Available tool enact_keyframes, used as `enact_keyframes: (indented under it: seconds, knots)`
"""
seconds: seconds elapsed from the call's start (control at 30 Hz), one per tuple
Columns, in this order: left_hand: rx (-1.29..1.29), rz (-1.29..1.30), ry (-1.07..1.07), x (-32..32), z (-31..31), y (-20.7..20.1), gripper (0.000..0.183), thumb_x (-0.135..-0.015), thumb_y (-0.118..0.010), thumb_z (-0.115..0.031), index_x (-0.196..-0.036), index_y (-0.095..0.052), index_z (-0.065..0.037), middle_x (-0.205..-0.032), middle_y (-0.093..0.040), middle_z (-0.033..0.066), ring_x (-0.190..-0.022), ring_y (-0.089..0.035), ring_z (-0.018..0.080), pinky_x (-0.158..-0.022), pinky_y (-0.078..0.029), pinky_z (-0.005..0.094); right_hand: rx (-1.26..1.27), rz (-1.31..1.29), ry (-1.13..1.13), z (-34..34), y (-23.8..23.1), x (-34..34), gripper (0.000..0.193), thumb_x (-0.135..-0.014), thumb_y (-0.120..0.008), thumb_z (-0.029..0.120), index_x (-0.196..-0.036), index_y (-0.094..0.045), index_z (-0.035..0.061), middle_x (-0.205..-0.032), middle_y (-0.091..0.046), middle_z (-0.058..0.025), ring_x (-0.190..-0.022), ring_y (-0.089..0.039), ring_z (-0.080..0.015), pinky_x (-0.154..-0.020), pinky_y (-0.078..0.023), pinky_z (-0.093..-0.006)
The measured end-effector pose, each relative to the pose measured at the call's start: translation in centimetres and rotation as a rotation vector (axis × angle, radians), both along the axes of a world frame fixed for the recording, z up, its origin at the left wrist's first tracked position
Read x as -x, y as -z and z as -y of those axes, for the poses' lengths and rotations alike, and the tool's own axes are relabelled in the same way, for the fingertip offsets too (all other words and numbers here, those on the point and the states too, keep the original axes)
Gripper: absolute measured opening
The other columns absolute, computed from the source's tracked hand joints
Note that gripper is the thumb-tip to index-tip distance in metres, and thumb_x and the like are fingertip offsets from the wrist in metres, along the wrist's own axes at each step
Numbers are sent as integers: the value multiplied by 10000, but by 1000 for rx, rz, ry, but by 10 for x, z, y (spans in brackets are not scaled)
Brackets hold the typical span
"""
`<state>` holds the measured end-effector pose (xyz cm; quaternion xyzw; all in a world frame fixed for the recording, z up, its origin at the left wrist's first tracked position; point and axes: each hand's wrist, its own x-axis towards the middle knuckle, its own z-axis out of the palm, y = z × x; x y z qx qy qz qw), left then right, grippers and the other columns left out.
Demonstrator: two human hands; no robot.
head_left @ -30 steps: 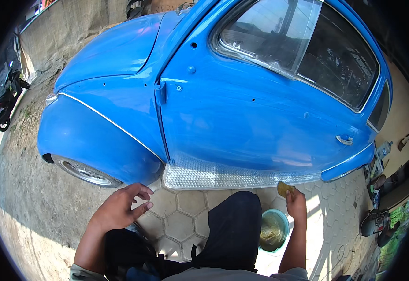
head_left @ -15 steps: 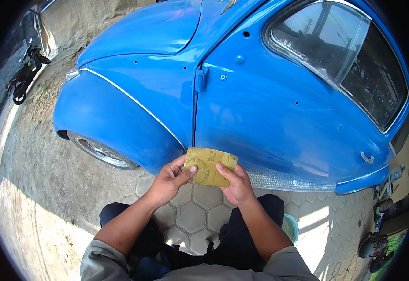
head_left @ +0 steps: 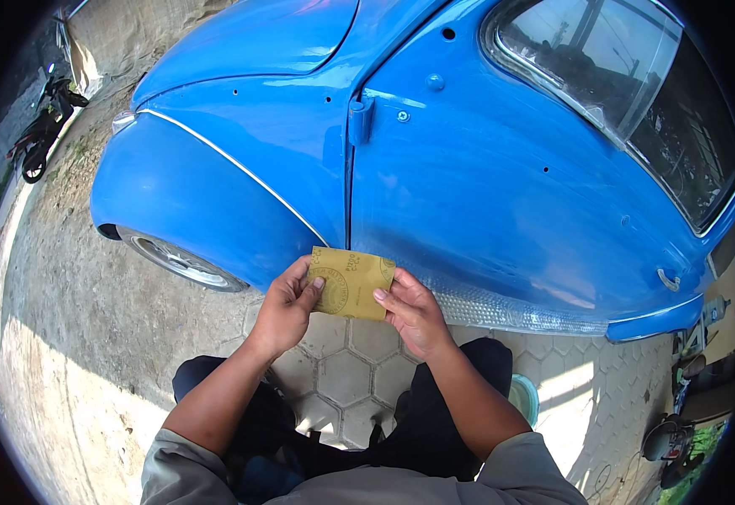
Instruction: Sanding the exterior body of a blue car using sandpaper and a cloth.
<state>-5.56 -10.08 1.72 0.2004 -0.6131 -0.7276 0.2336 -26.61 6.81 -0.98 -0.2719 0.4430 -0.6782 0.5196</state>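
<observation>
A small rectangle of yellow-brown sandpaper (head_left: 352,286), printed backing facing up, is stretched between both hands. My left hand (head_left: 286,305) pinches its left edge, thumb on top and fingers behind. At the right edge, my right hand (head_left: 414,313) grips it the same way, with the thumb near the lower corner. The side of the paper turned away from me is hidden. Just beyond my hands stands a blue car, its door (head_left: 485,202) and front fender (head_left: 191,185) facing me. Both hands are apart from the bodywork.
Below the door runs a ribbed, shiny running board (head_left: 519,311). A pale green basin (head_left: 522,399) sits on the hexagonal paving (head_left: 345,378) beside my right leg. The front wheel (head_left: 182,259) is at left. A motorcycle (head_left: 43,126) stands far left; assorted items line the right edge.
The sandpaper and both hands have shifted slightly left and up. My right hand has turned, with more of its fingers now showing behind the paper's edge.
</observation>
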Motion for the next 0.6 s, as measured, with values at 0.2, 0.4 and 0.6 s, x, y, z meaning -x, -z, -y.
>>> enact_keyframes:
  seconds: [0.2, 0.4, 0.6]
  knots:
    - [77, 169, 80, -3, 0, -4, 451, -1326, -587, -133, -1772, -588, -69, -1528, -803, 75, -1166, -804, 94, -905, -702, 292, -135, 64, -11, -4, 4, -1, 410, -1242, -779, 189, -1611, -679, 44, -1448, -799, -70, -1346, -765, -172, -1165, -649, -439]
    - [69, 220, 47, -3, 4, 2, 435, -1289, -687, -139, -1713, -629, -62, -1388, -819, 45, -1169, -791, 93, -839, -688, 289, -123, 32, -25, -1, 12, 9, 299, -1239, -797, 224, -1467, -812, 31, -1334, -833, -48, -1221, -811, -176, -1088, -685, -426]
    - [-160, 43, -259, -4, 1, 6, 587, -1234, -811, -216, -1733, -565, -28, -1472, -821, 86, -1255, -796, 139, -1012, -692, 331, -100, 103, 220, 15, 21, -15, 422, -1241, -794, 205, -1605, -764, -6, -1396, -821, -74, -1263, -807, -155, -1079, -696, -421]
